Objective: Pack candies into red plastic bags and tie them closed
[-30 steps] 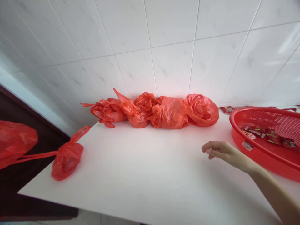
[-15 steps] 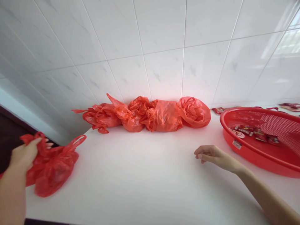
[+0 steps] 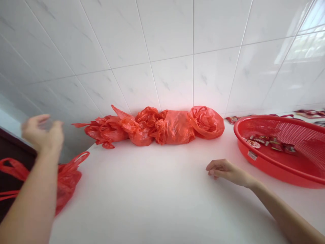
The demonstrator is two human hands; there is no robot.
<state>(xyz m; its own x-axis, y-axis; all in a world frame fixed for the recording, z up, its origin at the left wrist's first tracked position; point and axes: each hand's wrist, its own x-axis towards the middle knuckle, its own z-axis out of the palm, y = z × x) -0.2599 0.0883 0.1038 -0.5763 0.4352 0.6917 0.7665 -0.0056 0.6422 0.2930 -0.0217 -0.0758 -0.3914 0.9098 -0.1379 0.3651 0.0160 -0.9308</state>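
Note:
My left hand (image 3: 43, 134) is raised at the far left, slightly blurred, thumb and fingers apart with nothing held. Below it a red plastic bag (image 3: 69, 183) with loop handles sits at the table's left edge. My forearm covers part of this bag. My right hand (image 3: 223, 171) rests on the white table (image 3: 149, 196), fingers loosely curled together and nothing visible in them. To its right stands a red plastic basket (image 3: 276, 169) with mesh walls. Several small wrapped packets (image 3: 275, 144) lie inside the basket, beside a round patterned piece (image 3: 253, 144).
Along the tiled wall (image 3: 172, 78) sits a row of red plastic bags, among them a knotted bag (image 3: 142, 130), a smooth bulging bag (image 3: 179, 128) and a rounded bag (image 3: 208, 122). Dark red packets (image 3: 311, 113) lie behind the basket.
My left hand has let go of the red bag at the left edge and risen up and to the right. The freed handles hang loose. My right hand keeps its place on the table.

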